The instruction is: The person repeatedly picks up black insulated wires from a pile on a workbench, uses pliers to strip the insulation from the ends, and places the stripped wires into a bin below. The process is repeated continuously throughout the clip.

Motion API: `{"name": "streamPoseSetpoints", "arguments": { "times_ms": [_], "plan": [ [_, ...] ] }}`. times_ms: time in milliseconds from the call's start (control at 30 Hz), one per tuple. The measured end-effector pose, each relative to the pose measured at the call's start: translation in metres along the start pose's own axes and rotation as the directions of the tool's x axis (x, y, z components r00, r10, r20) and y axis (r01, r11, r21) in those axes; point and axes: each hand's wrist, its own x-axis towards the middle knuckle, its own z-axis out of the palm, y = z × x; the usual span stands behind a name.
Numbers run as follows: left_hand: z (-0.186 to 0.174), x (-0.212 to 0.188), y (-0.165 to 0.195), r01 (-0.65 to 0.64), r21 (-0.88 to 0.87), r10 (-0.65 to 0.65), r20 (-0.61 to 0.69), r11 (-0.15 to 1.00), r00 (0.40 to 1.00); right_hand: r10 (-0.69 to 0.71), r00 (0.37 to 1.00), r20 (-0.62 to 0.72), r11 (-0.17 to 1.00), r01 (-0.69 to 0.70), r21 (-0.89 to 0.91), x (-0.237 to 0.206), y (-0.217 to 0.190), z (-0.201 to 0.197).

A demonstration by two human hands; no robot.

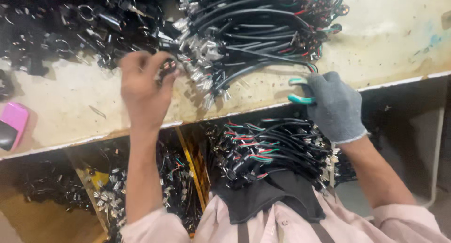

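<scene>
My left hand [143,85] is bare and reaches over the worn table [70,107], its fingertips pinched on a small black connector piece [167,67] at the edge of a heap of black parts [70,27]. My right hand [336,107] wears a grey knit glove and grips a tool with teal handles [298,90] near the table's front edge. Between the hands lies a bundle of black cables [249,31] with metal plug ends and red and green wires. A second bundle of such cables [268,149] rests on my lap, on a dark apron.
A pink object [13,123] lies at the table's left edge. Below the table, wooden compartments [188,163] hold several loose metal terminals and black parts. A white frame leg [439,154] stands at the right.
</scene>
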Motion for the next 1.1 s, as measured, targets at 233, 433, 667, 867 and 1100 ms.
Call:
{"name": "streamPoseSetpoints", "arguments": {
  "times_ms": [233, 433, 667, 867, 1100],
  "plan": [
    [0.011, -0.064, 0.076, 0.281, -0.910, -0.039, 0.282, 0.305, 0.958, -0.081, 0.996, 0.048, 0.991, 0.076, 0.114, 0.033, 0.002, -0.005],
    [0.045, -0.075, 0.109, 0.551, -0.739, -0.048, 0.581, 0.388, 0.813, -0.012, 0.980, 0.197, 0.702, -0.132, 0.699, 0.016, -0.019, -0.032],
    [0.030, -0.066, 0.126, 0.295, -0.737, 0.010, 0.379, 0.608, 0.926, -0.388, 0.917, 0.091, 0.663, 0.208, 0.719, 0.008, -0.044, -0.017],
    [0.036, -0.070, 0.126, 0.358, -0.691, -0.008, 0.454, 0.628, 0.891, -0.464, 0.882, 0.085, 0.738, 0.332, 0.588, 0.011, -0.049, -0.011],
    [0.043, -0.084, 0.128, 0.136, -0.746, 0.070, 0.238, 0.652, 0.969, -0.001, 0.980, -0.197, 0.341, 0.185, 0.922, 0.009, -0.073, -0.030]
  ]
}}
